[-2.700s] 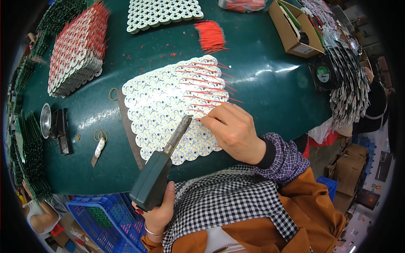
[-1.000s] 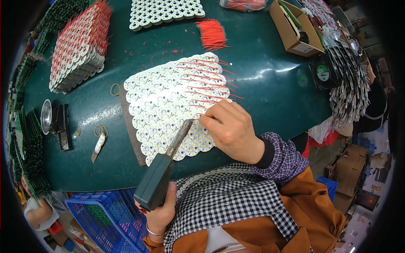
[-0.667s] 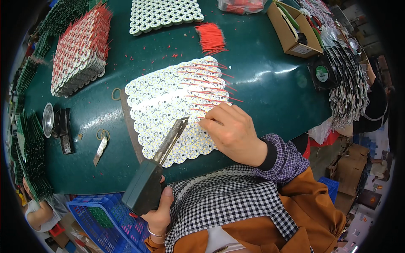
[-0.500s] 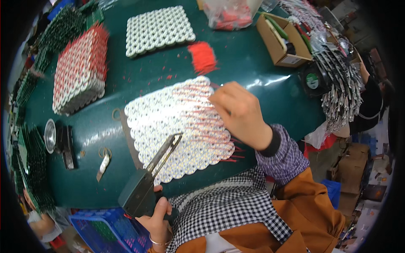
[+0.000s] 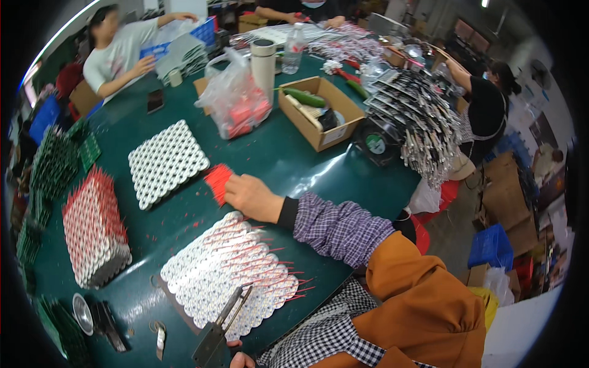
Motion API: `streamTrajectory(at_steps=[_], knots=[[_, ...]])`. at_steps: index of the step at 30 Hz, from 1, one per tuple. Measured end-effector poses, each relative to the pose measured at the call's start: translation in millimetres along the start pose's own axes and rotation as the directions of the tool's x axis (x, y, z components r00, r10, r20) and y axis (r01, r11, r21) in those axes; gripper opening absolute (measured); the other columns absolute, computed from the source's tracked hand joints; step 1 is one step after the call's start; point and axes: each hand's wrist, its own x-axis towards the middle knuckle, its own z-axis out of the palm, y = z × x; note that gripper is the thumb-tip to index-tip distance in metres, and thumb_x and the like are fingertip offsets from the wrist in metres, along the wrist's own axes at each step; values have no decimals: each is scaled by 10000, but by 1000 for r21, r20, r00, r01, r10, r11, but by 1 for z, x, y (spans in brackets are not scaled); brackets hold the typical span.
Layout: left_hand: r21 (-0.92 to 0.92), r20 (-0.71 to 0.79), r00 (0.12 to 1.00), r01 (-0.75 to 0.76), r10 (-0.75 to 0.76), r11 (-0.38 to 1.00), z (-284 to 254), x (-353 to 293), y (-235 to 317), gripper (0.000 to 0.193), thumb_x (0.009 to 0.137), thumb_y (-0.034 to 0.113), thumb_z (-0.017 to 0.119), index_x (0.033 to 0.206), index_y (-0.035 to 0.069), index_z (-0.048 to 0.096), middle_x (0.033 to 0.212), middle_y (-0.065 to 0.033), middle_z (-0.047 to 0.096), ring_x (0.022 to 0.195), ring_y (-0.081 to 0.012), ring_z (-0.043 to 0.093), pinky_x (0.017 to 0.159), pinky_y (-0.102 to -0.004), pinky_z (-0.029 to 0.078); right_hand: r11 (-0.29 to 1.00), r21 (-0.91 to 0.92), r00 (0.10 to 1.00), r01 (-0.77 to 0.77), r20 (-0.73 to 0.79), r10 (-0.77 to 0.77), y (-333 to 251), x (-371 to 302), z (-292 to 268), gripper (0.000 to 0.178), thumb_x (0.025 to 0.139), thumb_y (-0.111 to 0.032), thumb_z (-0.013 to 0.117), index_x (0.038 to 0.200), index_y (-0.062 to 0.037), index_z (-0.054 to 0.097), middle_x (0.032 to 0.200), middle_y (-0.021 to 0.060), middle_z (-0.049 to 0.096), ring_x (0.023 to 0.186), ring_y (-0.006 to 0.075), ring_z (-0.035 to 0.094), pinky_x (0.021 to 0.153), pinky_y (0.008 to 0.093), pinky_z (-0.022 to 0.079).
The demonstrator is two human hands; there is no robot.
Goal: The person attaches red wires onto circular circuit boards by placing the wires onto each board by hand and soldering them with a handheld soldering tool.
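Reaching away from the panel of round LED boards [image 5: 199,279], the right hand [image 5: 251,197] is now at the bundle of red wires [image 5: 218,184], farther from the desk's [image 5: 257,153] near edge; half a second ago it was over the panel's far right corner. This looks like a pause in attaching wires, with fresh ones being fetched. Its fingers are bent and close together at the bundle's right side; whether they grip any wire, I cannot tell. The left hand [image 5: 242,360], partly cut off, has its fingers wrapped around the soldering gun [image 5: 211,343], whose tip is over the panel, contact unclear. The panel lies flat by the desk's near edge: white, scalloped, slightly blurred, with red wires along its right side, many jutting past that edge, and none visible on its left part.
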Motion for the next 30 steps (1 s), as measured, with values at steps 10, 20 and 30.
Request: streamTrajectory(at_steps=[10, 20, 30], knots=[[161, 49, 973, -230, 225, 960, -1, -1, -8, 317, 748, -258, 512, 988, -77, 611, 1168, -218, 582, 732, -206, 533, 571, -296, 401, 999, 19, 999, -39, -25, 40, 4, 0, 7, 87, 833, -128, 614, 910, -95, 634, 892, 44, 594, 919, 222, 591, 751, 345, 463], [-524, 173, 927, 374, -334, 765, -13, -3, -15, 317, 912, 63, 638, 1198, -72, 611, 1109, -165, 660, 716, -155, 516, 639, -272, 417, 970, 118, 976, -215, -8, 217, 3, 3, 3, 118, 810, -73, 618, 927, -58, 621, 971, 114, 584, 978, 293, 590, 768, 388, 533], [-606, 185, 933, 355, -308, 711, -10, -2, -20, 380, 869, 61, 627, 1221, -78, 598, 1152, -182, 655, 675, -138, 511, 598, -258, 415, 986, -59, 985, -158, 66, 162, -6, 3, -43, 39, 797, -123, 659, 805, -86, 650, 898, 75, 604, 909, 262, 601, 717, 382, 477]])
